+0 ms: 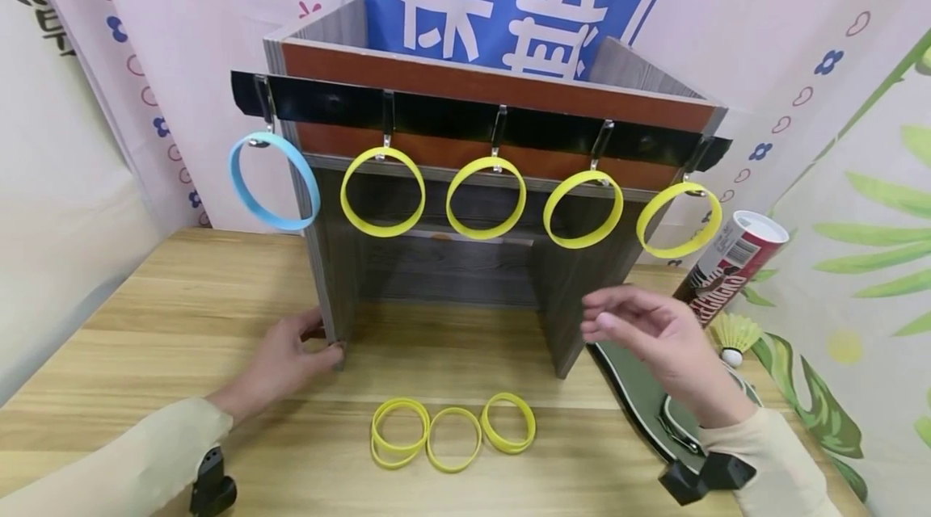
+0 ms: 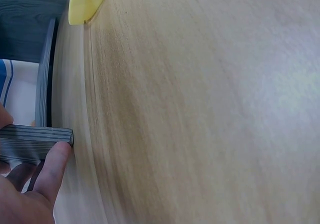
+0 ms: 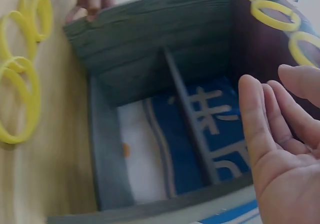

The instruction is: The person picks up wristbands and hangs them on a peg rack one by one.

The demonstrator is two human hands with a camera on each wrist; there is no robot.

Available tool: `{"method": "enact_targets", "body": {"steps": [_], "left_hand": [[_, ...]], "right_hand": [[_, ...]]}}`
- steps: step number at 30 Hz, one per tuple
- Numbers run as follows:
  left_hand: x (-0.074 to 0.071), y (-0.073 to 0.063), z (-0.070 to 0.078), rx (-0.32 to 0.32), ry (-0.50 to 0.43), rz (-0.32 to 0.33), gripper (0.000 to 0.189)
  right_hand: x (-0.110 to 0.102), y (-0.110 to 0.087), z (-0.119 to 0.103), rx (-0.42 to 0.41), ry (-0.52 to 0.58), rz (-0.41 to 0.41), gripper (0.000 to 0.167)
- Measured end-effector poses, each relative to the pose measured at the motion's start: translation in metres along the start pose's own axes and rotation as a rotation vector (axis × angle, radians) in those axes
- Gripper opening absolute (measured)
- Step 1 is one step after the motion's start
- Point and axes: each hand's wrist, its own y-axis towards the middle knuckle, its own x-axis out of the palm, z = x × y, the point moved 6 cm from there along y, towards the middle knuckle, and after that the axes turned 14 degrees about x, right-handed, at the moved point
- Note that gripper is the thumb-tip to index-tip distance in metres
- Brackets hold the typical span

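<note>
Four yellow rings (image 1: pixel 486 234) hang near but apart from the right hand (image 1: pixel 665 343).

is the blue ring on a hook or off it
On: the blue ring hangs from the head view's leftmost hook, whose tip shows inside the loop.

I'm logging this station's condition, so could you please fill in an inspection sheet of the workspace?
Surface: wood-grain table.
Job's things: rack standing upright; blue ring and four yellow rings hang from clips on its black strip; loose rings, all yellow, lie in front.
Clutter: can, shuttlecock and green bag, on the right.
Grippers: left hand grips the rack low down; right hand is raised, holding nothing.
Cables: nothing seen.
Surroundings: printed cloth behind the rack.
</note>
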Motion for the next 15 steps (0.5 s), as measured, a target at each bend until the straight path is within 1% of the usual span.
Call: {"method": "enact_targets", "body": {"steps": [4, 7, 9, 12, 15], "left_hand": [[0.0, -0.001, 0.0, -0.01, -0.005, -0.003, 0.063], [0.0, -0.001, 0.001, -0.017, -0.009, -0.007, 0.064], [0.0, 0.0, 0.001, -0.017, -0.01, -0.008, 0.064], [0.0, 0.0, 0.002, -0.017, -0.014, -0.007, 0.064], [0.0, -0.001, 0.002, -0.017, -0.021, -0.005, 0.064]], "right_hand": [[0.015, 0.005, 0.02, 0.126, -0.119, -0.033, 0.021], [0.026, 0.01, 0.039, 0.204, -0.238, -0.031, 0.021], [0.032, 0.014, 0.051, 0.222, -0.33, -0.028, 0.021], [0.04, 0.019, 0.07, 0.22, -0.467, -0.032, 0.018], [0.046, 0.023, 0.086, 0.218, -0.549, -0.053, 0.018]]}}
